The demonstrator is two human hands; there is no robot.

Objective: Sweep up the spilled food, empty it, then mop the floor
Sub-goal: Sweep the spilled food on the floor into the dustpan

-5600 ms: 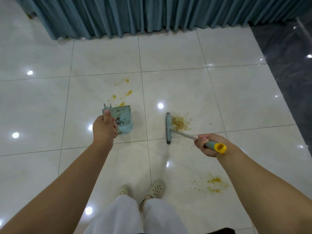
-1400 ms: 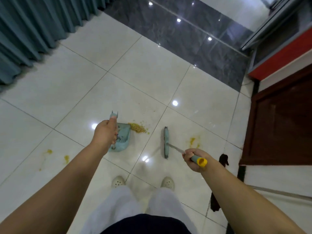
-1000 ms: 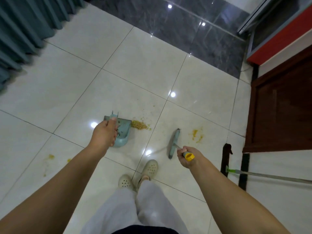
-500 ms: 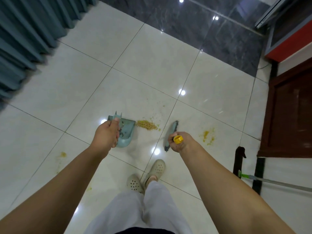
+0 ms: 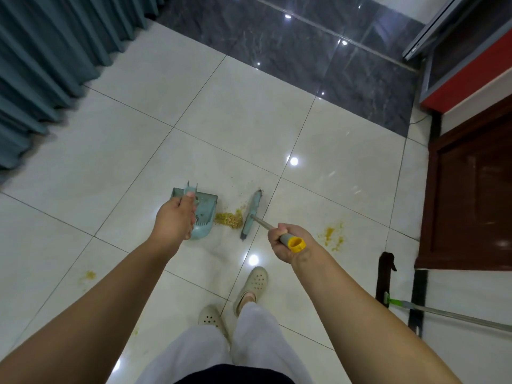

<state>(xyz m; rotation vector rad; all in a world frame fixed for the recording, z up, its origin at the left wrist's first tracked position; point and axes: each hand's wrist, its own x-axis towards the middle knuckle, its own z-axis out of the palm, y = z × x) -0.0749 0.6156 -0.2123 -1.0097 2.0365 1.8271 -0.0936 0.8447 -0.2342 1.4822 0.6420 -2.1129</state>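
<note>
Now your left hand (image 5: 175, 221) grips the dustpan (image 5: 204, 214) handle, its mouth just beside the food pile (image 5: 228, 218) on the white floor (image 5: 243, 117). Your right hand (image 5: 286, 241) clamps the broom (image 5: 251, 214) handle, its head behind the pile; another smear (image 5: 332, 237) lies farther right.

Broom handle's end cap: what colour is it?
Yellow; the end cap sticks out of the right hand, clearest in the head view.
</note>
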